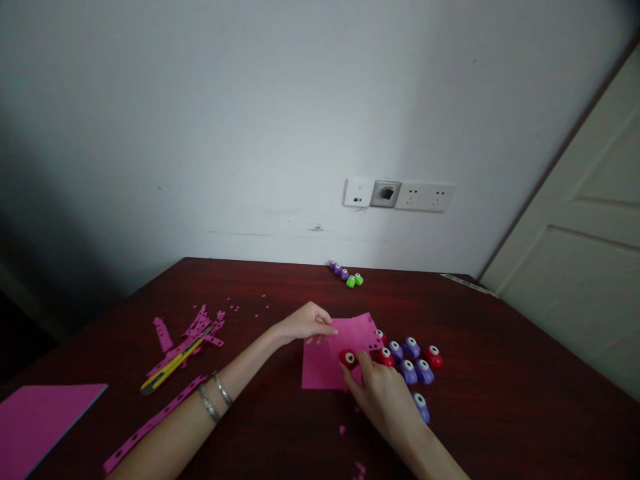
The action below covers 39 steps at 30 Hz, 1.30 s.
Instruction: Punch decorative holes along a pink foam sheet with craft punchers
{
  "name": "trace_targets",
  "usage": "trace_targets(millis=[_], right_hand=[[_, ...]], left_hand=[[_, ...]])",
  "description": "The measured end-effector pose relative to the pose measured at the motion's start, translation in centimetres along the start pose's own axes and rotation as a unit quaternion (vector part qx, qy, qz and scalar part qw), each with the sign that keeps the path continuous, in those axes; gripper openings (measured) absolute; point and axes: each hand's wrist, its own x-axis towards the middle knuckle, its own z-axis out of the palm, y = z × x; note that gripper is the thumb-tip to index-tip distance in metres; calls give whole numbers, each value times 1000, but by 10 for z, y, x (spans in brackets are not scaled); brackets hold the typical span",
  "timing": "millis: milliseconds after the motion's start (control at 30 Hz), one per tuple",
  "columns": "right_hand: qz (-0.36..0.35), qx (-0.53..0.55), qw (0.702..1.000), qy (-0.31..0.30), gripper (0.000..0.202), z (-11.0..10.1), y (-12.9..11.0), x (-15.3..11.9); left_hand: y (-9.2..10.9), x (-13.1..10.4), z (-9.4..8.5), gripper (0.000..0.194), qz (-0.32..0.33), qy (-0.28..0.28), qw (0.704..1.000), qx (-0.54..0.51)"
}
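Observation:
My left hand [306, 323] pinches the upper edge of a piece of pink paper [320, 372]; its thumb lies on top. Another strip of pink paper [361, 327], with punched holes along its right edge, lies over the far part of this piece. My right hand [384, 395] grips a small red craft punch [349, 359] between thumb and fingers, over the pink paper. I cannot tell whether the paper sits in the punch's slot. Beside the right hand stand several purple punches [409, 372] and red punches [433, 357], one purple punch partly hidden by the hand.
A yellow utility knife [173, 368] rests among punched pink scraps [201, 323] on the left. A long holed strip [150, 427] and a large pink sheet [45, 420] lie nearer. Green punches [355, 281] and small purple punches [339, 269] stand near the wall.

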Motion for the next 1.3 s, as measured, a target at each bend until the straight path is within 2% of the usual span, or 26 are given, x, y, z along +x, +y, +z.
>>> trace_targets(millis=[367,633,867,1133,1300], right_hand=[[-19,5,999,38,17,1,1,-2],[-21,-1,999,33,23,-2,2,-2],[-7,-3,1000,20,19,-5,5,0],[-8,6,998,59,25,-7,7,2],[14,-1,1000,27,21,-8,7,2]], left_hand=[[7,-2,4,35,8,13,1000,-16],[12,-5,2,36,9,17,1000,-15],[12,-4,3,37,11,13,1000,-23],[12,-5,2,40,7,15,1000,-17],[12,-6,-3,38,11,19,1000,-14]])
